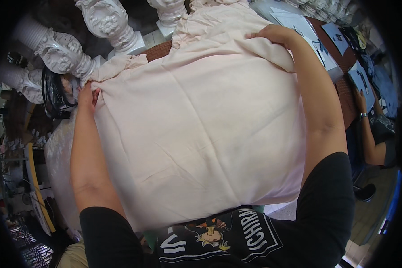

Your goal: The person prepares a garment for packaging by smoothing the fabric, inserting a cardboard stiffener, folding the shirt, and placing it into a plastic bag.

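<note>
Cream cloth is pinched here between curled left fingers and right fingers! Creases should be eased out by even pulling.

Both arms are spread along the two sides of the pale cloth. The left arm is stretched nearly straight, its grip closed on the cloth's far left corner, fingers curled inward. The right arm is angled inward at the elbow; the right grip is fastened on the cloth's far right edge, knuckles raised.
</note>
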Tool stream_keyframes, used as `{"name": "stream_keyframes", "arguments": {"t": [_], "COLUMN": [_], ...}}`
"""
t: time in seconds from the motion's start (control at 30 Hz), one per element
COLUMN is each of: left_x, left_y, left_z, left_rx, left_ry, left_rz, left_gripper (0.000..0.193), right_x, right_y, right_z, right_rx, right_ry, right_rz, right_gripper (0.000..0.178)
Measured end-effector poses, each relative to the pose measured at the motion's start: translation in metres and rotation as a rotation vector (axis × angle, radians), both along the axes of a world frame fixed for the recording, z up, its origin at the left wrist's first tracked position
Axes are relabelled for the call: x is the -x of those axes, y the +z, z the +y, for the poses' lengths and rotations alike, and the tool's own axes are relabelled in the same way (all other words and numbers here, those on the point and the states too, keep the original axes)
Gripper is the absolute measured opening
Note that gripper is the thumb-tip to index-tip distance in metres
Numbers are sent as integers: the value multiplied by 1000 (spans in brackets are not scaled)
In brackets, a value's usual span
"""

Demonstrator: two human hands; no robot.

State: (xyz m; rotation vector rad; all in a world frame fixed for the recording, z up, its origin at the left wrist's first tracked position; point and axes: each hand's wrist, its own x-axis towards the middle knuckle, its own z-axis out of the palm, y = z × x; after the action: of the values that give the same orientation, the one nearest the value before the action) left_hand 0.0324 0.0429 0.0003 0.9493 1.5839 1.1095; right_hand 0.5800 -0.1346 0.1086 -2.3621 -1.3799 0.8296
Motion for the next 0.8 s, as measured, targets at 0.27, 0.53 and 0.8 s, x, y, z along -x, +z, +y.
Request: {"name": "stream_keyframes", "arguments": {"t": [0.27, 0.53, 0.8], "left_x": [-18, -23, 73], "left_y": [27, -1, 58], "left_z": [5, 7, -112], "left_rx": [-160, -28, -388], "left_ry": [69, -287, -348], "left_rz": [-164, 96, 550], "left_gripper": [28, 39, 42], "right_x": [-45, -38, -18], "right_y": [-1, -53, 10], "right_z": [37, 72, -43], "right_rx": [-863, -504, -836], "right_ry": [-149, -364, 160], "right_rz": [1, -588, -519], "right_gripper": [30, 45, 37]}}
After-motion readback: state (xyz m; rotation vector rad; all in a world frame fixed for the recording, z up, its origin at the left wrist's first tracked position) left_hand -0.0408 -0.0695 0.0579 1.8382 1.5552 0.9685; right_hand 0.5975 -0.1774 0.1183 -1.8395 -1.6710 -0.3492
